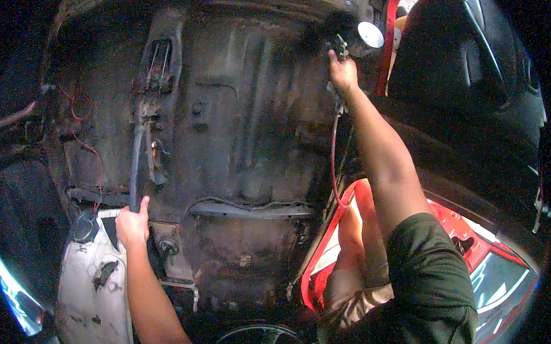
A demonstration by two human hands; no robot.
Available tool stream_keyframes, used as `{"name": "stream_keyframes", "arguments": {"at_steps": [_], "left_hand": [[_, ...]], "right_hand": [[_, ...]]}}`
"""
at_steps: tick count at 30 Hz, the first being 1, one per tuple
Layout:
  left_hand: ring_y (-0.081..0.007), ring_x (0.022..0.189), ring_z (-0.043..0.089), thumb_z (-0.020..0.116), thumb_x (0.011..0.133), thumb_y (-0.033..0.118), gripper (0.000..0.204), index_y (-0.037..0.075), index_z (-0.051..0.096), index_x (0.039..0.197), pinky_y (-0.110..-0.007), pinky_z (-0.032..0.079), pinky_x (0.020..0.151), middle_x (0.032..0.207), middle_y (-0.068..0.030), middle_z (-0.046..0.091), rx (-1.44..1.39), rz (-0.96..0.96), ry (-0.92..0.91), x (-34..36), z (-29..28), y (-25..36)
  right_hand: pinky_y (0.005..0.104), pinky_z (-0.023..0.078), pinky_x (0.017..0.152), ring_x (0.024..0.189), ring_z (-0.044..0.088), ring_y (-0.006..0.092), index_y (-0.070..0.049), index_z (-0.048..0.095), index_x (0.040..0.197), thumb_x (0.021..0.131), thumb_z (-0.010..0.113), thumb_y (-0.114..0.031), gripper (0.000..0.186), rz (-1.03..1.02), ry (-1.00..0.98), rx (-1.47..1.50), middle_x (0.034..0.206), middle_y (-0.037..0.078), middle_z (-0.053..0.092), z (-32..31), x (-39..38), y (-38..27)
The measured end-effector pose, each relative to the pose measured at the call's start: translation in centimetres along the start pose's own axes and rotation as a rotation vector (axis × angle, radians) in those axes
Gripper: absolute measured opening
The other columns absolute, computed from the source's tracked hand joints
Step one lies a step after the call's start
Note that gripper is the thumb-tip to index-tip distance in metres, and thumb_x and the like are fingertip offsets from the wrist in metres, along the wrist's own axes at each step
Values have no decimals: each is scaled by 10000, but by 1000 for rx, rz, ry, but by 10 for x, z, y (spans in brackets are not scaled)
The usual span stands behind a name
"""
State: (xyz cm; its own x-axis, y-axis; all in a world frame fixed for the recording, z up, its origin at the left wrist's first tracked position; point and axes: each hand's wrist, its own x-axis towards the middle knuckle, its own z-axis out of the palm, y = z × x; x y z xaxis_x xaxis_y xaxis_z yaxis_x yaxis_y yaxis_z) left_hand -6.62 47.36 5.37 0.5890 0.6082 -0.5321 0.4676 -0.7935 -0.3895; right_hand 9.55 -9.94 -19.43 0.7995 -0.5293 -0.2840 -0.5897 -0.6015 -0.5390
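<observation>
My right hand (343, 74) is stretched far forward, wrapped round the handle of a spray gun (342, 47) with small knobs at its back. A round white disc (371, 35), perhaps a cup lid, sits just right of the gun. From below the handle a red hose (334, 164) runs down toward my legs. My left hand (133, 224) is closed round the near end of a long dark grey bar (137, 164), thumb up. This bar slopes up along the raised centre tunnel of a stripped car floor (244, 137).
A light, stained door-like panel (94, 293) stands at the lower left, and thin red wires (98, 166) hang above it. Part of a steering wheel (260, 339) shows at the bottom. Red door-frame edges (392, 40) and a dark door panel (471, 50) lie on the right.
</observation>
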Motion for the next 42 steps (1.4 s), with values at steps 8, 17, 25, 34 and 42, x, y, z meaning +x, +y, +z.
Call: {"name": "stream_keyframes", "arguments": {"at_steps": [8,17,25,34,42], "left_hand": [[-417,1049,685,651,826,708,758,-4,733,1073,-497,538,916,1077,-274,712,-11,-22,-38,5,3,-6],[-428,977,702,645,838,696,733,-13,737,1002,-502,554,858,1001,-271,722,-41,20,-4,-9,-9,-9],[-431,936,704,655,838,681,664,31,752,939,-515,548,821,936,-254,729,-39,38,32,-6,-5,-11],[-424,942,704,656,847,664,640,44,761,970,-507,551,837,967,-246,731,-41,11,-4,-4,-6,-5],[-430,979,695,651,843,682,688,24,757,1013,-518,545,857,989,-259,726,-8,6,9,-2,-1,-2]], "right_hand": [[334,439,636,675,491,125,-28,680,974,961,666,-453,426,-57,-319,216,775,15,605,51,-8,-93],[354,504,721,732,587,168,5,691,977,977,631,-484,492,-278,-472,280,798,56,662,59,-36,-186],[378,509,741,736,605,194,-2,680,980,975,634,-444,445,-317,-314,290,785,92,682,86,-33,-177],[411,517,796,830,670,292,-11,675,1063,969,634,-430,431,-172,-237,90,865,170,701,64,-14,-118],[421,506,913,1034,688,368,0,666,1193,952,635,-496,553,-86,-146,0,1064,240,718,27,-6,-53]]}}
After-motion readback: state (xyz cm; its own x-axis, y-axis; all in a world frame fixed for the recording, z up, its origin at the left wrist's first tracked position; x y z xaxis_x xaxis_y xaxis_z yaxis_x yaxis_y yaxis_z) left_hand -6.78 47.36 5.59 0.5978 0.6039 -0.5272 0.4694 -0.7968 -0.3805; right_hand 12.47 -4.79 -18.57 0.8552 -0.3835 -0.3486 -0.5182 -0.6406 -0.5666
